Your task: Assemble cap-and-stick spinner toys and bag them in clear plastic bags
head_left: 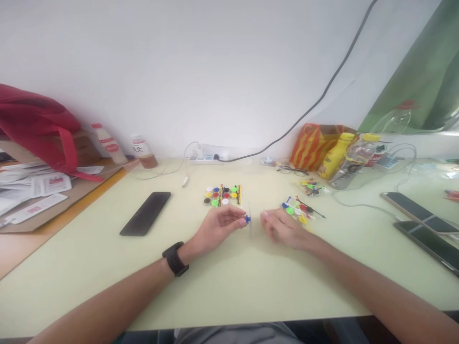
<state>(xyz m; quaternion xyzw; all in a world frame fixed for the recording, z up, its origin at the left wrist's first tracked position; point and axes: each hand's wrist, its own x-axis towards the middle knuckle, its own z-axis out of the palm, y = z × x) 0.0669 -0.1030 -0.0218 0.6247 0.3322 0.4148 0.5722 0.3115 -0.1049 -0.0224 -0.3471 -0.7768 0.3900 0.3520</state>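
My left hand (224,223), a black watch (175,259) on its wrist, pinches a small blue plastic knob (247,219) between thumb and forefinger. A thin whitish strip (250,229), seen edge-on, stands upright at the knob's right side. Just right of the strip, and apart from it, is my right hand (285,228), its fingers curled together; whatever they may hold is hidden. Beyond my left hand are rows of coloured discs and arrows (223,195). A loose pile of coloured discs and arrows (301,208) lies behind my right hand.
A black phone (145,213) lies at left, with two more phones (423,212) at right. Farther back are a small bag of coloured pieces (311,186), glasses (292,170), a power strip (206,159), a striped bag (304,150) and several bottles. Papers (36,184) cover the left side.
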